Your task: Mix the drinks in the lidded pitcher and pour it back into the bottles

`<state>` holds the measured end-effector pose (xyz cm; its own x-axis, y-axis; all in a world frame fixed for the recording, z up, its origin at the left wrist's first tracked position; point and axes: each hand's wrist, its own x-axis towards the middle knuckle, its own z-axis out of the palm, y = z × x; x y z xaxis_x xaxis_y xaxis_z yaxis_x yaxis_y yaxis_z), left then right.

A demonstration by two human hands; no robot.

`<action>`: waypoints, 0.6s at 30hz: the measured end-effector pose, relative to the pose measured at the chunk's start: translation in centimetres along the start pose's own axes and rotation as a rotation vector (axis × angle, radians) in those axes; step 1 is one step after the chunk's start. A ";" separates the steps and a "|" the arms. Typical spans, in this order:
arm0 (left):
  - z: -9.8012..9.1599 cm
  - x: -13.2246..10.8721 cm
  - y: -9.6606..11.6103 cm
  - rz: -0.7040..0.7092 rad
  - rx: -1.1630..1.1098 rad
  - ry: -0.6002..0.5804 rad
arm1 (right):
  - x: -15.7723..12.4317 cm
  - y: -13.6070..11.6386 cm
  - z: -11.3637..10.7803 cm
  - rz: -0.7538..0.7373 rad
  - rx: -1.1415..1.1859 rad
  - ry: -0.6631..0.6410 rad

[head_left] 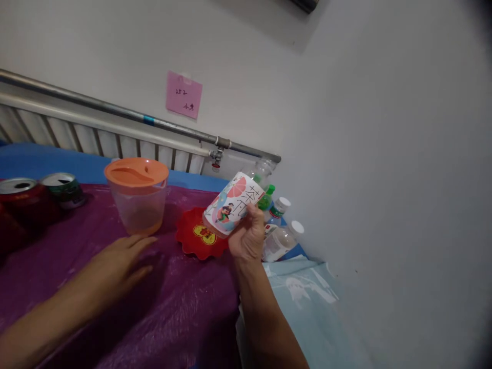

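My right hand (249,237) is wrapped round a clear bottle with a white, fruit-patterned label (232,204). The bottle is tilted, its upper part leaning to the right, above the edge of a red scalloped dish (198,233) with a yellow print. My left hand (128,261) has its fingers apart and holds nothing. Just beyond it stands a clear plastic pitcher (139,207) with an orange lid (137,172) on top and a little liquid at its bottom.
A green can (63,190) and a red can (25,200) are at the left on the purple cloth (180,318). Several plastic bottles, one with a white cap (297,227), gather at the right near the wall. A radiator (88,136) and pipe run behind.
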<state>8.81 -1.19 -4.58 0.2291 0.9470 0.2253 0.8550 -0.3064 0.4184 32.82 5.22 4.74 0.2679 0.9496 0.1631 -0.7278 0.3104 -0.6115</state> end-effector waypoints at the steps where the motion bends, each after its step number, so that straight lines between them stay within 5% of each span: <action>1: 0.6 1.4 0.9 0.039 0.006 -0.001 | 0.0 0.3 -0.2 0.035 0.002 0.023; 5: 4.2 6.3 3.1 0.196 0.002 -0.068 | 0.3 0.9 -1.9 0.155 -0.012 0.082; 9: 5.7 7.9 2.7 0.325 -0.035 -0.116 | 0.9 0.8 -3.4 0.151 -0.072 0.083; 18: 4.4 2.0 -1.5 0.330 -0.139 0.035 | 0.9 1.9 -3.7 0.178 -0.131 0.056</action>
<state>10.03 1.58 -8.58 0.4637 0.7919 0.3972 0.6659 -0.6073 0.4333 34.00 6.49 0.83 0.1791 0.9838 0.0027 -0.6799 0.1258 -0.7224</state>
